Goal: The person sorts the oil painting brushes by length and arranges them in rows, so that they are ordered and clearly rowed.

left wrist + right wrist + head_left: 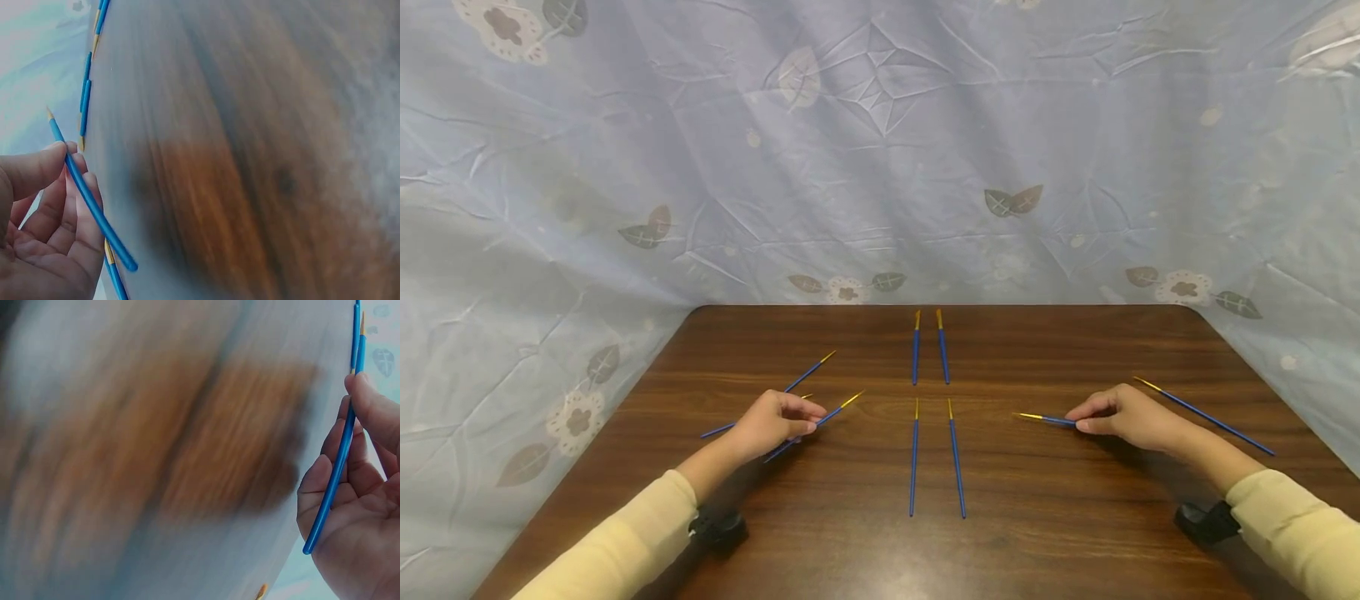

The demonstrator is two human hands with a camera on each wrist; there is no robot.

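Observation:
My left hand (775, 423) pinches a thin blue paintbrush (829, 416) between thumb and fingers, its yellow tip slanting up to the right. In the left wrist view its blue handle (94, 203) runs down across the fingers. On the right, my right hand (1123, 417) pinches another blue paintbrush (1057, 420), yellow tip towards the table's middle. The right wrist view shows this handle (336, 478) lying along the palm side of the hand. Beside and behind my left hand lie two brushes, one farther back (808, 376) and one (718, 430) partly hidden by the hand.
Four-sided grouping mid-table: two brushes at the back, left (915, 354) and right (943, 354), and two nearer, left (913, 467) and right (958, 467). Another brush (1213, 415) lies diagonally beyond my right hand. Patterned cloth (880, 167) surrounds the brown wooden table (865, 558).

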